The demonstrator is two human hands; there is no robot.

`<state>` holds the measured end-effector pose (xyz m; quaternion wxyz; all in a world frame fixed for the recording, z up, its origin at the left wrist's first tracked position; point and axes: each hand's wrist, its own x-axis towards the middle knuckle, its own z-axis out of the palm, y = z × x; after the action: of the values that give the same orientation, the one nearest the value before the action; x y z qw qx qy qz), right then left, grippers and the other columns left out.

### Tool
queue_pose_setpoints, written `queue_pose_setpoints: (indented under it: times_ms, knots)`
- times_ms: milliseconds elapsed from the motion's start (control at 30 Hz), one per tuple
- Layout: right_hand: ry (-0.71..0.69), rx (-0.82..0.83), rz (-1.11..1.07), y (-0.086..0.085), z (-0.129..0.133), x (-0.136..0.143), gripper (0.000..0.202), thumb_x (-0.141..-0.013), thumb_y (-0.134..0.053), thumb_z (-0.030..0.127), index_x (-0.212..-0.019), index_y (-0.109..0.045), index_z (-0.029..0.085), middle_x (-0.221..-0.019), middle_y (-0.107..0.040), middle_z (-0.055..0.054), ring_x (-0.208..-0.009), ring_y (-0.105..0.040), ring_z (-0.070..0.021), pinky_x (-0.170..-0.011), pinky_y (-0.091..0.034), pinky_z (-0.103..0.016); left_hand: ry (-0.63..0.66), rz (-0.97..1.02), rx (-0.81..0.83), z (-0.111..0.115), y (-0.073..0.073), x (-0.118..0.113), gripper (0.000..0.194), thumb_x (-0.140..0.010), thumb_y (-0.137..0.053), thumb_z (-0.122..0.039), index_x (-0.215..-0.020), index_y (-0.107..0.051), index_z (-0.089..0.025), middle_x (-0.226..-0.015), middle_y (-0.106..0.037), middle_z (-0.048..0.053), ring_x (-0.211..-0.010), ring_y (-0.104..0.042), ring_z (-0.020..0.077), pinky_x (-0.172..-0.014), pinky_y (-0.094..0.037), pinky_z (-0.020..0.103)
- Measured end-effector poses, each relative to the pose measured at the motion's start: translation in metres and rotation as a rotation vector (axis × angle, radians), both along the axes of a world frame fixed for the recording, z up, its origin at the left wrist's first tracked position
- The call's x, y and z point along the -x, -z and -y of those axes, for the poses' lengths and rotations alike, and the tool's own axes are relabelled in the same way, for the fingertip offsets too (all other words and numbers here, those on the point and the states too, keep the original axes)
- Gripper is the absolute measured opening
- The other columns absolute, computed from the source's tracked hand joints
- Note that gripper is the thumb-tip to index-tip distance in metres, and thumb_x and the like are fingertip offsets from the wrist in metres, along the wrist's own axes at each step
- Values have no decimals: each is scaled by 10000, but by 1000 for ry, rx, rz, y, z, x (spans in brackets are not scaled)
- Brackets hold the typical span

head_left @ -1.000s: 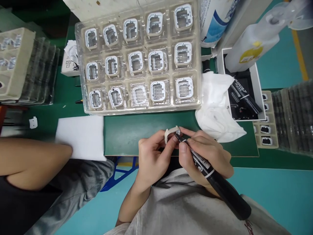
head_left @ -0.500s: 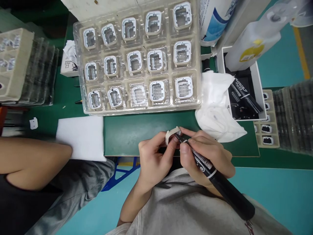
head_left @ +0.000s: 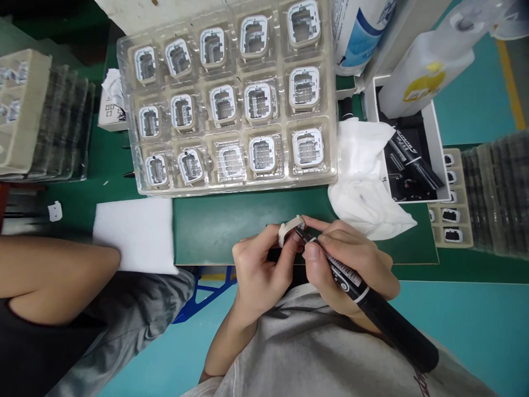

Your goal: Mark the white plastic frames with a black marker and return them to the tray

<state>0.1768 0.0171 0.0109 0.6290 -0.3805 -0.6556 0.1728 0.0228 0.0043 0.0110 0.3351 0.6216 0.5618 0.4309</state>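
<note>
Green bench mat (head_left: 231,226) runs left to right, its near edge just in front of the hands. Far side: a clear blister tray (head_left: 231,184) of three rows, most pockets filled with small white frames, one near-row pocket looking empty. Right of the tray, a crumpled white cloth (head_left: 363,187) lies against an open white box (head_left: 433,138) with black markers inside. Left of the mat, a white foam pad (head_left: 134,234), and a neighbouring person's bare forearm (head_left: 58,275) resting near it, apart from the work. Centre, just above the mat's near edge: the left hand (head_left: 258,270) is closed round a small white frame (head_left: 289,227), pinched between thumb and fingers and tilted up, probably to present one edge. The right hand (head_left: 351,264) is wrapped in a pen grip on a black marker (head_left: 372,306), tip touching the frame's right side. Nothing lies between the hands and the tray.
</note>
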Motion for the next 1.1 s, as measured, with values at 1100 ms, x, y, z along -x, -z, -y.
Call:
queue_pose_setpoints:
  times_ms: [1100]
  knots:
    - [-26, 107, -28, -3, 0, 4, 289, -971, -777, -69, -1079, -730, 195, -832, -736, 7, -722, -748, -195, -856, -812, -449, 35, 69, 23, -3, 0, 7, 206, -1052, -813, -271, -862, -770, -203, -608, -597, -66, -509, -455, 77, -501, -387, 210]
